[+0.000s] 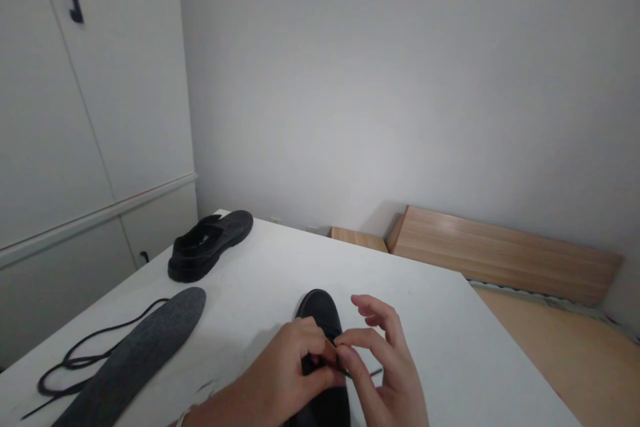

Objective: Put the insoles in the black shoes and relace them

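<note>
Head camera showed the near black shoe (321,310) upright on the white table (475,373), directly beneath the fingers, its long axis running away from the wearer with the toe at the far end, and the two hands meeting crosswise over its middle. At the shoe's lacing area a brownish strip (331,349), perhaps the lining of a flap, showed between the fingertips, and a dark lace (377,371) ran from there under the right thumb, its tip poking out to the right of the shoe. The left hand (287,365) lay over the shoe from its left side, nearer to the upper, its thumb and fingers clasping what looked like the shoe's flap. The right hand (387,363) stood to the right of the shoe, thumb and index fingertip pinched together, seemingly on the lace, though the exact contact was too small to tell; its other fingers were raised and curved, free of anything. Farther out, to the left of the shoe, lay a grey insole (145,347), partly over a loose black lace (95,331), and beyond, to the far left, sat the other black shoe (213,243)
</note>
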`<move>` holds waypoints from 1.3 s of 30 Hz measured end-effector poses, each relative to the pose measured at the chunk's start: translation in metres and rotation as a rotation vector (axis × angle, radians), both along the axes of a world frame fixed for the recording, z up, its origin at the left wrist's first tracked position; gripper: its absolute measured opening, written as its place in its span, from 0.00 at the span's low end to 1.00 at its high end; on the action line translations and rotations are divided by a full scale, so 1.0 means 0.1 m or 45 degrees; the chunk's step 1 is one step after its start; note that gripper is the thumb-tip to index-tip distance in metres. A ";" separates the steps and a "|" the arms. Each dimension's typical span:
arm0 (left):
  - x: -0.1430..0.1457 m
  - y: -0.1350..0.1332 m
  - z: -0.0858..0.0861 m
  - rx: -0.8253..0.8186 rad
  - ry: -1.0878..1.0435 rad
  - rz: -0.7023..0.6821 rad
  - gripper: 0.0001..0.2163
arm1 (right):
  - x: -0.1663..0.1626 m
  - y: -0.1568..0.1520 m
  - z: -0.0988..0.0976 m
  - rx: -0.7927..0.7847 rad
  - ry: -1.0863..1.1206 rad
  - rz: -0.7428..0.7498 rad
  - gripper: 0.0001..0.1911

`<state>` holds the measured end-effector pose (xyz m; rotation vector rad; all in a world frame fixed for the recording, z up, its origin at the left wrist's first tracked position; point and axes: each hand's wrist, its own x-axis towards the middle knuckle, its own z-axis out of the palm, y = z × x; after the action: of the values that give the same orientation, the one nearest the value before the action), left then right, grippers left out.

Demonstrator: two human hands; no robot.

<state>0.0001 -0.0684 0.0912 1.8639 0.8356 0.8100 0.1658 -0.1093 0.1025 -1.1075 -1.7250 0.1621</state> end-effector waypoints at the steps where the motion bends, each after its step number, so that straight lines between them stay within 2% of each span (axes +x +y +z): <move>1: -0.01 -0.01 0.00 0.009 -0.017 -0.001 0.05 | -0.01 0.00 0.01 0.000 -0.010 -0.002 0.10; 4: -0.04 -0.01 -0.02 -0.006 -0.088 0.022 0.05 | 0.01 0.01 0.04 -0.021 -0.017 0.061 0.09; 6: -0.05 0.00 -0.05 0.005 -0.132 0.025 0.02 | 0.04 0.03 0.06 -0.102 0.004 0.141 0.10; 7: -0.05 0.01 -0.07 0.043 -0.156 0.023 0.04 | 0.06 0.04 0.05 -0.168 0.032 0.174 0.11; 11: -0.05 0.02 -0.13 0.452 -0.213 0.034 0.09 | 0.09 0.07 -0.07 -0.485 0.155 0.225 0.10; 14: -0.03 -0.01 -0.15 0.807 -0.060 0.080 0.10 | 0.08 0.08 -0.15 -0.708 0.154 0.203 0.13; 17: 0.01 -0.04 -0.18 1.089 0.100 0.084 0.11 | 0.08 0.09 -0.16 -0.834 0.153 0.195 0.15; 20: 0.04 -0.04 -0.24 1.244 0.143 0.114 0.13 | 0.11 0.13 -0.15 -0.871 0.200 0.221 0.14; 24: 0.04 -0.03 -0.27 1.334 0.116 0.132 0.13 | 0.16 0.19 -0.17 -0.924 0.237 0.275 0.12; 29: 0.01 -0.03 -0.22 1.319 0.068 0.137 0.13 | 0.16 0.19 -0.17 -0.866 0.164 0.272 0.09; 32: 0.00 -0.03 -0.21 1.297 -0.010 0.206 0.14 | 0.13 0.19 -0.19 -0.679 0.043 0.246 0.07; 36: -0.07 -0.07 -0.31 1.196 -0.024 0.270 0.09 | 0.12 0.18 -0.27 -0.395 -0.104 0.076 0.07; 39: -0.13 -0.12 -0.43 1.097 -0.044 0.281 0.08 | 0.12 0.16 -0.33 -0.343 -0.144 -0.011 0.07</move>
<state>-0.0131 -0.0803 0.0481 2.5021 0.7298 1.5039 0.1779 -0.0932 0.0695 -1.3416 -1.8366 0.3403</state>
